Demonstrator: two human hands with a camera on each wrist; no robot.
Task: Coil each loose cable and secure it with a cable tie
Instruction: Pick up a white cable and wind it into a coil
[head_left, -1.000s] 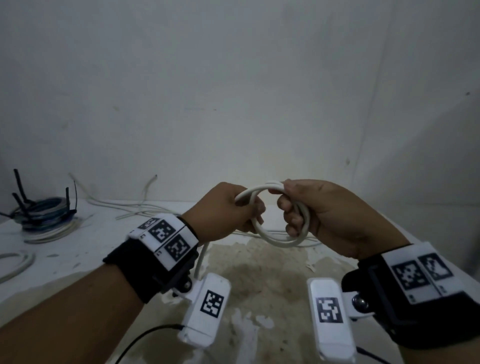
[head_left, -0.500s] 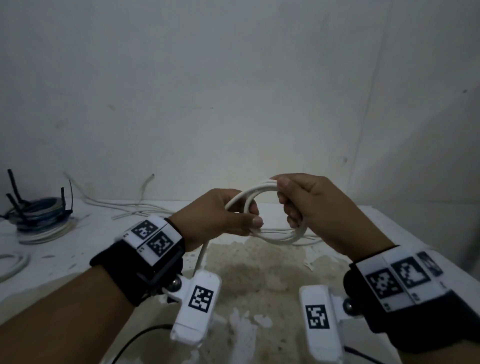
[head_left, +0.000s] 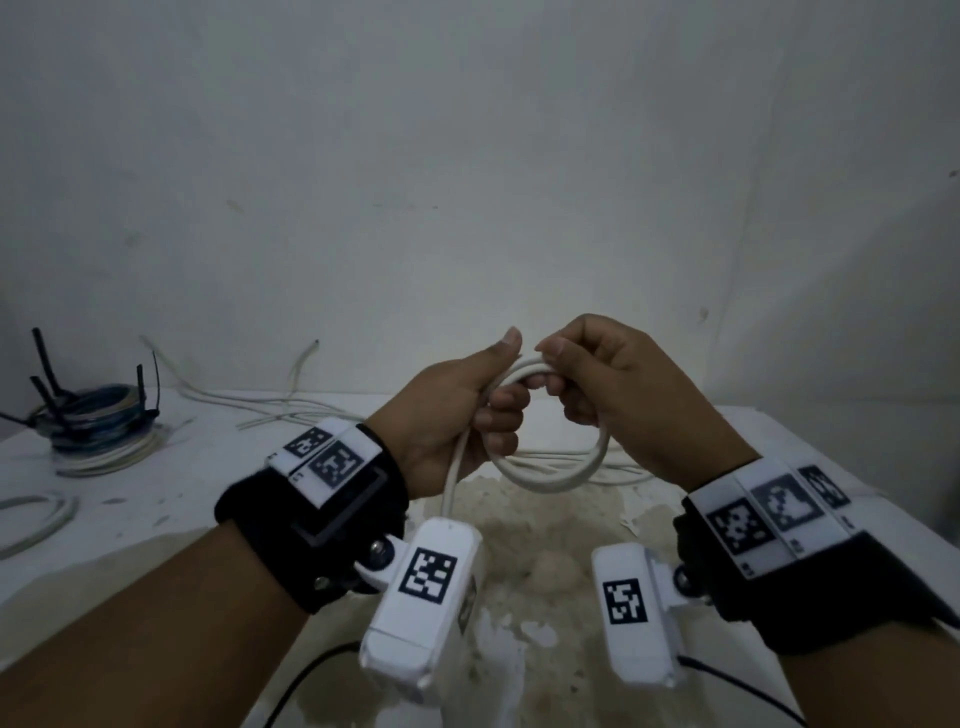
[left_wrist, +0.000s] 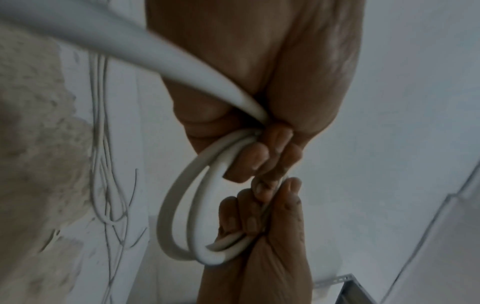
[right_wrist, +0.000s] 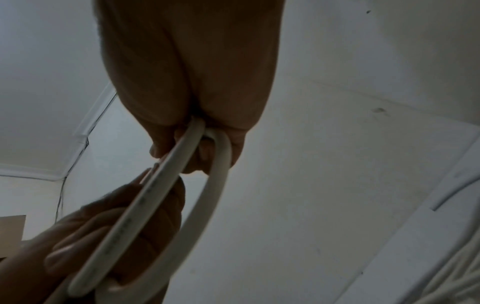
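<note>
A thick white cable (head_left: 550, 475) is wound into a small coil held up above the table between both hands. My left hand (head_left: 467, 415) grips the coil's left side, thumb up, and the cable's loose tail (head_left: 451, 478) drops from this fist toward the table. My right hand (head_left: 602, 395) grips the coil's top right with curled fingers. The left wrist view shows two loops of the cable (left_wrist: 182, 205) running between the two fists. In the right wrist view the cable (right_wrist: 215, 195) arcs down from my right hand's fingers (right_wrist: 205, 152) to the left hand below.
A bundle of blue and white cable coils with black cable ties (head_left: 98, 415) sits at the table's far left. Thin loose white cables (head_left: 270, 405) lie along the back wall and another (head_left: 36, 519) at the left edge. The white table (head_left: 156, 499) has a worn, stained patch (head_left: 540, 561) under my hands.
Both hands rose slightly with the coil. My left thumb lifted upright and my right hand shifted its grip toward the coil's top.
</note>
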